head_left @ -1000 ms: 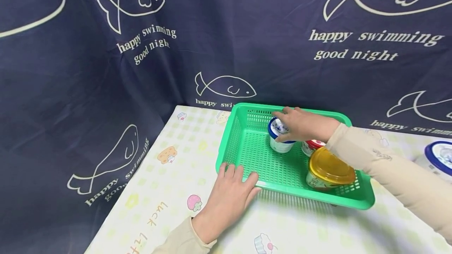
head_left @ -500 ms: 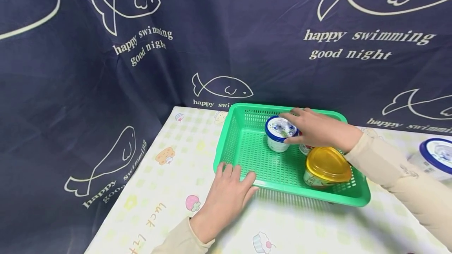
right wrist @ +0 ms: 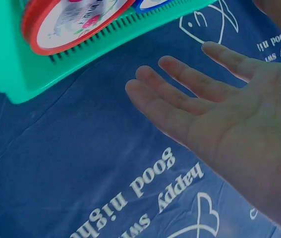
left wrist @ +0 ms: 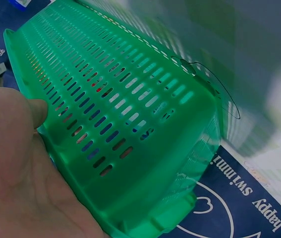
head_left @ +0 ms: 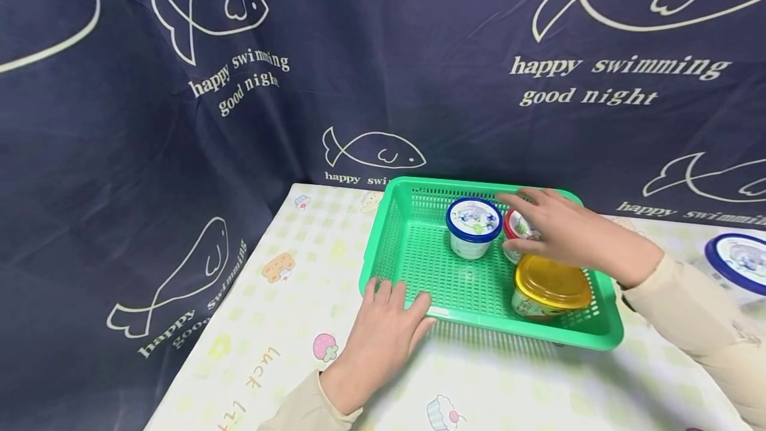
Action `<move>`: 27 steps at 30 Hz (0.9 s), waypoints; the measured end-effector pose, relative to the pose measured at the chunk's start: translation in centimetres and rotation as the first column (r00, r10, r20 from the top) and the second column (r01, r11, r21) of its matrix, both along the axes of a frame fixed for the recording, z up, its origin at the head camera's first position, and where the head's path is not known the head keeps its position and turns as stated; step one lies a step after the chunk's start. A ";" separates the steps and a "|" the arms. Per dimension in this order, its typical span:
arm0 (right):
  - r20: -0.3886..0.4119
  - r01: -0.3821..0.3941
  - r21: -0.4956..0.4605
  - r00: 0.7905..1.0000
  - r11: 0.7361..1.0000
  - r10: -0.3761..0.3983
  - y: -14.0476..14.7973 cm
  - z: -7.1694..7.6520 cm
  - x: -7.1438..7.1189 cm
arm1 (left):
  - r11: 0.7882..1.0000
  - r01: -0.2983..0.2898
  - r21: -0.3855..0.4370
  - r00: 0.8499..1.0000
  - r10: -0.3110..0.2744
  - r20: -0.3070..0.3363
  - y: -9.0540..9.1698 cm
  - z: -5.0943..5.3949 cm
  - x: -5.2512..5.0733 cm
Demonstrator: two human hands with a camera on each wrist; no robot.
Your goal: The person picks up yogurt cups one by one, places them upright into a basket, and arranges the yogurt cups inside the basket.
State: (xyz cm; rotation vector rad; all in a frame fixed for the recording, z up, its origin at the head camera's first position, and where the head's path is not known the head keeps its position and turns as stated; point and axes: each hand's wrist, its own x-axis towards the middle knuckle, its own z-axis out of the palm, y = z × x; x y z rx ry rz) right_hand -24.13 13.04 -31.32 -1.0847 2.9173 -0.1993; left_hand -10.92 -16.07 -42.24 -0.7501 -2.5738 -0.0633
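Note:
A green plastic basket [head_left: 479, 320] stands on the table with three lidded tubs in it. The blue-lidded tub [head_left: 473, 221] is upright near the middle. To its right is a red-lidded tub [head_left: 511, 248], partly covered by my right hand [head_left: 562, 235]. A larger tub with a yellow lid [head_left: 552, 281] sits at the front right. In the right wrist view the right hand [right wrist: 219, 114] has extended, spread fingers and holds nothing. My left hand [head_left: 380, 341] grips the basket's front-left rim, fingers over the edge; its thumb [left wrist: 38, 113] presses the outer wall.
Another blue-lidded tub [head_left: 742, 263] stands on the table right of the basket, cut by the frame edge. A patterned cloth [head_left: 281, 298] covers the tabletop. A dark blue curtain [head_left: 359, 52] with fish drawings hangs directly behind the basket.
My right hand has come off the blue-lidded tub and moved right, over the red-lidded one. The blue-lidded tub stays in the basket. My left hand keeps its place on the rim.

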 end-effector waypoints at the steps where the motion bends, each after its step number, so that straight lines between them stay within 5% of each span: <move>1: -0.006 0.006 -0.006 1.000 1.000 -0.006 0.3 -0.1 0.2 | 1.000 0.000 -0.001 1.000 0.000 0.003 0.0 0.0 0.0; 11: -0.095 0.089 -0.131 0.990 0.987 -0.102 4.6 -0.9 2.8 | 0.997 -0.029 -0.077 0.997 0.034 0.070 0.4 0.2 0.3; 19: -0.250 0.104 -0.169 0.958 0.980 -0.144 7.5 -1.6 4.3 | 0.996 -0.036 -0.078 0.996 0.042 0.076 0.3 0.0 0.2; 27: -0.248 0.157 -0.240 0.944 0.958 -0.217 10.0 -2.1 6.0 | 0.994 -0.054 -0.090 0.998 0.058 0.040 0.1 0.1 0.2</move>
